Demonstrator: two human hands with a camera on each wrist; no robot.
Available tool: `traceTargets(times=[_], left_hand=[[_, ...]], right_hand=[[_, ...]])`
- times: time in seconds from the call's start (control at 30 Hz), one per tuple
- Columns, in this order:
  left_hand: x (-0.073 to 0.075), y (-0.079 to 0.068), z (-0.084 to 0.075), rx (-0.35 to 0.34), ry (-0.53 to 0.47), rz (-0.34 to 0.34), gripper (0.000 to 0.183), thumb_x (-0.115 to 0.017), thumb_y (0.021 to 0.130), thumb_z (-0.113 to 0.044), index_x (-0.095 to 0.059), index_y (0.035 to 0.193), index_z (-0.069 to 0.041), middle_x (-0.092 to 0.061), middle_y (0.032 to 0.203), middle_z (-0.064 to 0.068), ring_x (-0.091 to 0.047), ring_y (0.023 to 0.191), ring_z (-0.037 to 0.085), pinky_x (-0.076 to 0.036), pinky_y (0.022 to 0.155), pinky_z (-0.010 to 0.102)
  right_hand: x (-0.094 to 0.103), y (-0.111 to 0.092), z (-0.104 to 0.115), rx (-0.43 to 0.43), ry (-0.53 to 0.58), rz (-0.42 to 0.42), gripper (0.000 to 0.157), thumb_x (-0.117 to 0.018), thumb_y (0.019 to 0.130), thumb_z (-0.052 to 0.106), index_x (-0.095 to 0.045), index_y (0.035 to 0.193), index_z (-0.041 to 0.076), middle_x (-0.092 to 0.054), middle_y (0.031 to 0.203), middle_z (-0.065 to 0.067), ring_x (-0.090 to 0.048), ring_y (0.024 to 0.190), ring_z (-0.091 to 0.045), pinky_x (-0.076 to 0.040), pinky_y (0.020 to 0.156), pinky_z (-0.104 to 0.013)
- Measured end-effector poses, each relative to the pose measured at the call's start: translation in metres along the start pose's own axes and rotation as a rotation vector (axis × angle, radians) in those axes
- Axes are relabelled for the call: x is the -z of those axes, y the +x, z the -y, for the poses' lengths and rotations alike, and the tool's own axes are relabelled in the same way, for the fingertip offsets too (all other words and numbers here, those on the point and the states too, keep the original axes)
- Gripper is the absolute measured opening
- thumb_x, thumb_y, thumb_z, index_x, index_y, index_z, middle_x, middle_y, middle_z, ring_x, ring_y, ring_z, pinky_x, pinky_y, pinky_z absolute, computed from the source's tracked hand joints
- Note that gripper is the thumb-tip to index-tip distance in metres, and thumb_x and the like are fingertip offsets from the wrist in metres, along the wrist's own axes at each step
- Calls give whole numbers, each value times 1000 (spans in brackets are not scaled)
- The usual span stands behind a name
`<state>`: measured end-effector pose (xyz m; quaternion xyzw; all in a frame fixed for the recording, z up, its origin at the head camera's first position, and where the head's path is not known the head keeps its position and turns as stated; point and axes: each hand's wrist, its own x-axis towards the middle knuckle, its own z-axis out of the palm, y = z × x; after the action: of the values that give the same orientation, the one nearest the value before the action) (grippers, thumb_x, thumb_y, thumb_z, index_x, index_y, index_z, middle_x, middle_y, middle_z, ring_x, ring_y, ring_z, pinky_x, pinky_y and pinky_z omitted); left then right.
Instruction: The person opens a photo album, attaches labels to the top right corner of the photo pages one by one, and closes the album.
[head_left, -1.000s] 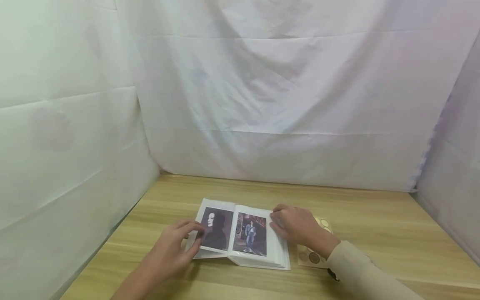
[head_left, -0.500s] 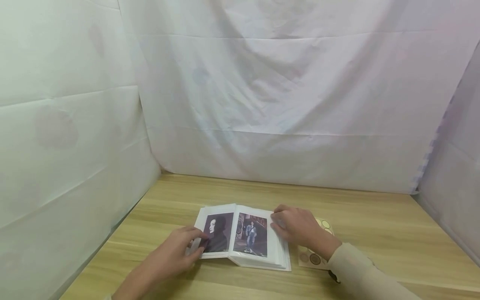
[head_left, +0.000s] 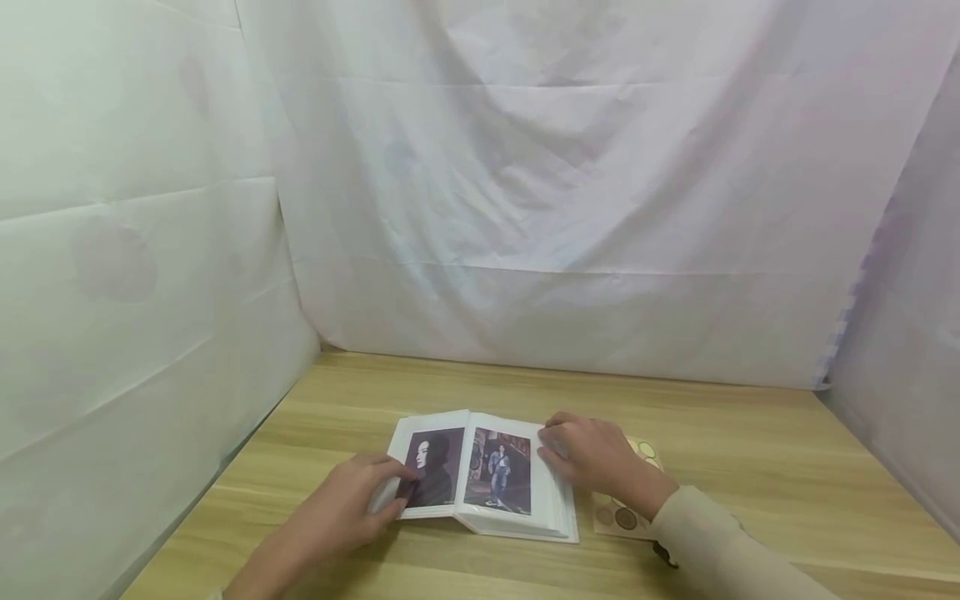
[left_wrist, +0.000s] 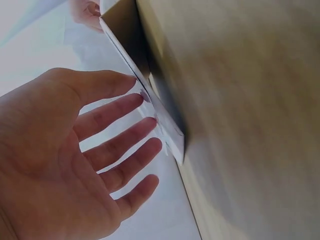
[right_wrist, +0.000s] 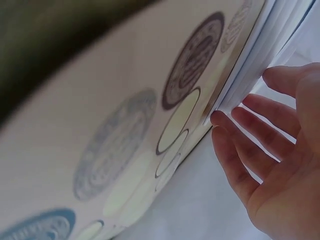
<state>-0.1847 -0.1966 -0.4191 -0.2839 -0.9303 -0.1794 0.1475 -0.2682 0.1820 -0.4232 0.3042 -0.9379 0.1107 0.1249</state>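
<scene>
A small white photo album [head_left: 545, 522] lies spread on the wooden table, with a dark portrait print [head_left: 442, 462] on its left page and a print of a standing figure in denim [head_left: 498, 471] on its right page. My left hand [head_left: 348, 500] rests at the left page's outer edge. In the left wrist view its fingers [left_wrist: 125, 157] are spread and nearly straight, their tips along the cover's edge. My right hand [head_left: 592, 450] touches the outer edge of the right page stack. In the right wrist view its thumb and loosely bent fingers [right_wrist: 270, 120] meet the page edges.
A beige sheet with round seal-like prints [head_left: 626, 518] lies right of the album, partly under my right forearm. A small black item [head_left: 663, 553] shows beside the sleeve. White cloth [head_left: 525, 317] hangs behind and on both sides of the table [head_left: 750, 475].
The left page, raised and tilted a second ago, now lies lower and flatter, and my left hand moved slightly down with it. My right hand stays at the right page edge.
</scene>
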Motion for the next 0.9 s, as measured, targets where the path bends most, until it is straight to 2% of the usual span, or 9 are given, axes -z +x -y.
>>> traceTargets(times=[0.17,0.3,0.4,0.6,0.67,0.8,0.9], left_hand=[[0,12,-3,4,-17,-32,20,-85,91,-17,-79,110,-21,-78,109,-7,-73,103,15,-63,90,41],[-3,27,-11,23,-39,-38,18,-83,94,-18,-79,111,-19,-77,111,-6,-71,104,14,-62,91,40],[-5,41,-19,2,-50,-65,18,-83,94,-17,-78,111,-18,-78,112,-4,-72,104,14,-62,91,39],[-7,70,-37,-18,-40,-98,18,-82,95,-18,-78,112,-17,-79,115,-2,-72,112,16,-63,95,40],[-6,79,-42,-34,-44,-107,19,-81,95,-18,-78,114,-17,-79,115,-2,-73,111,18,-63,93,40],[-9,97,-50,-86,-86,-121,18,-79,97,-17,-78,115,-17,-80,116,0,-73,114,21,-62,94,42],[-13,108,-57,-94,-129,-96,18,-78,99,-18,-77,117,-17,-80,121,1,-72,122,24,-62,100,45]], right_hand=[[-2,4,-4,-38,49,23,23,-76,101,31,-83,117,16,-80,124,-5,-78,98,-21,-62,67,-30],[-2,4,-10,-74,84,28,27,-77,100,30,-81,122,16,-80,126,-4,-76,92,-17,-59,67,-26],[0,0,-15,-111,107,21,30,-77,100,30,-79,128,18,-79,129,-4,-76,92,-16,-55,63,-22],[11,-11,-27,-110,95,-34,30,-78,99,29,-79,127,19,-79,128,0,-77,99,-19,-60,69,-27],[15,-16,-31,-112,79,-49,29,-78,99,30,-79,126,19,-79,127,0,-77,99,-18,-60,70,-28],[25,-27,-39,-150,76,-68,28,-77,100,30,-79,126,20,-79,128,1,-78,99,-18,-58,68,-27],[33,-37,-47,-188,89,-78,26,-76,102,30,-79,125,21,-79,128,2,-78,100,-18,-57,67,-26]])
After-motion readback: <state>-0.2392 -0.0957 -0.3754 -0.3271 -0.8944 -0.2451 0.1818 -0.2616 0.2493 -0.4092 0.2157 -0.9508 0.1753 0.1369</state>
